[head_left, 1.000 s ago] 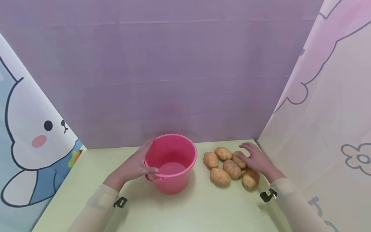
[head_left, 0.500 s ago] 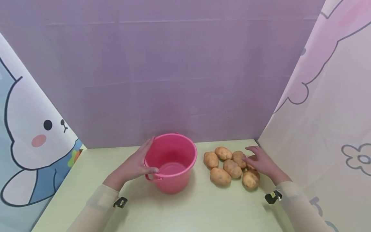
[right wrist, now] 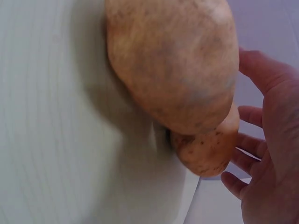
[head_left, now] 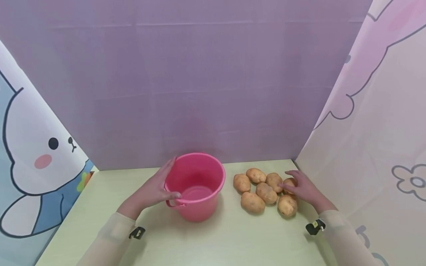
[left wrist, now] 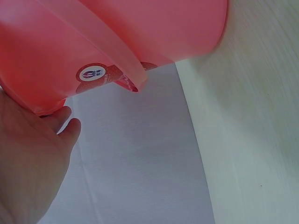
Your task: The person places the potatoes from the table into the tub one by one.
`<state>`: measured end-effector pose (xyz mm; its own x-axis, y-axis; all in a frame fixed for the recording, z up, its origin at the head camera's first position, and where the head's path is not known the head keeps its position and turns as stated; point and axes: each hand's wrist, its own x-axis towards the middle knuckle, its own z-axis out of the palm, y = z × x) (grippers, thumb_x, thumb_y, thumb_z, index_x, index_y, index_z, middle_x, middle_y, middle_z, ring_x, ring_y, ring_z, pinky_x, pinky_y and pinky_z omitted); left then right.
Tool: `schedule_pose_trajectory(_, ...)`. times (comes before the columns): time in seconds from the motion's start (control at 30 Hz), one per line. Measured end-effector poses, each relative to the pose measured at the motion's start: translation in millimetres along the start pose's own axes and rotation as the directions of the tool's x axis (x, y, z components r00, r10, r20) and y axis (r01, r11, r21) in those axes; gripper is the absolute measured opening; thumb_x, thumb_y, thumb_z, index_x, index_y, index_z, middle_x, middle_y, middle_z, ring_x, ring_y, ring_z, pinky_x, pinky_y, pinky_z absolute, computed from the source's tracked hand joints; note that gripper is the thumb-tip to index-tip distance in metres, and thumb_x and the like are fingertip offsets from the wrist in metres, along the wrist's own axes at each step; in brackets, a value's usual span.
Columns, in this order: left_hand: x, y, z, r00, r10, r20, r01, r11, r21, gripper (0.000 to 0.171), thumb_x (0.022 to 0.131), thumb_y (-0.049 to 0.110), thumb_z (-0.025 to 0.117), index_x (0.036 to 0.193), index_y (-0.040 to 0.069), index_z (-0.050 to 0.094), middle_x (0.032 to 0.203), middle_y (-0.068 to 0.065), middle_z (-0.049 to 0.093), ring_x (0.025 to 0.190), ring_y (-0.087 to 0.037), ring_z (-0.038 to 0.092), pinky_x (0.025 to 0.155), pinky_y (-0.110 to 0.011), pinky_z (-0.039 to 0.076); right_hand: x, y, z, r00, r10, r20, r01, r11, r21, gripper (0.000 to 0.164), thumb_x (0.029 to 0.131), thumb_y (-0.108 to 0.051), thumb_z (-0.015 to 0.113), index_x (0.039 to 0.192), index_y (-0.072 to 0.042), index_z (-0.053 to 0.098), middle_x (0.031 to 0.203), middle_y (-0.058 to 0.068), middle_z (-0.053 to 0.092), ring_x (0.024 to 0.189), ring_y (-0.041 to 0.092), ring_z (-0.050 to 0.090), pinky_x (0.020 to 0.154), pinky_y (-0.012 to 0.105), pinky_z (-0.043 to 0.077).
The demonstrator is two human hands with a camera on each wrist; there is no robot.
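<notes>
Right hand [head_left: 305, 189] now sits a little farther right than in the earlier head views, uncovering more of the back-right potato [head_left: 291, 181]. Thumb reaches over its near side; fingers spread and loosely bent at its far side. In the right wrist view the fingers curve behind the smaller potato, not drawn tight; no firm hold to be seen, and finger contact hard to tell.

Left hand [head_left: 154, 189] unchanged: fingers laid along the left side of the pink bucket [head_left: 197, 211], thumb over the rim near the handle, spread wide, steadying rather than lifting, by my reading.

Bucket upright on the pale table [head_left: 213, 245], left of the potatoes. Seven potatoes in a loose cluster, all outside it, the front-right potato [head_left: 287, 205] just below the right hand. Shift appears to bring the right hand's work onto one potato; none looks lifted.
</notes>
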<state>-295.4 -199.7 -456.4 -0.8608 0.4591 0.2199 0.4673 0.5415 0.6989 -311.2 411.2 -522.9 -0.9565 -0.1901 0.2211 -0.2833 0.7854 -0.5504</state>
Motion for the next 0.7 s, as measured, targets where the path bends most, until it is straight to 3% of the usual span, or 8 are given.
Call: schedule_pose_trajectory(0.7,2.0,2.7,1.8,1.000,0.013,-0.010,-0.013,0.999,0.035,0.135,0.082,0.057,0.096,0.180,0.019,0.011,0.184,-0.012,0.017,0.159,-0.051,0.034,0.103,-0.062,0.060,-5.4,33.0,8.1,0.995,0.060,0.077,-0.068,0.992,0.109,0.090,0.096,-0.042,0.087,0.160,0.008,0.047,0.160,0.038,0.046,0.146,0.061,0.043,0.117,0.078,0.036)
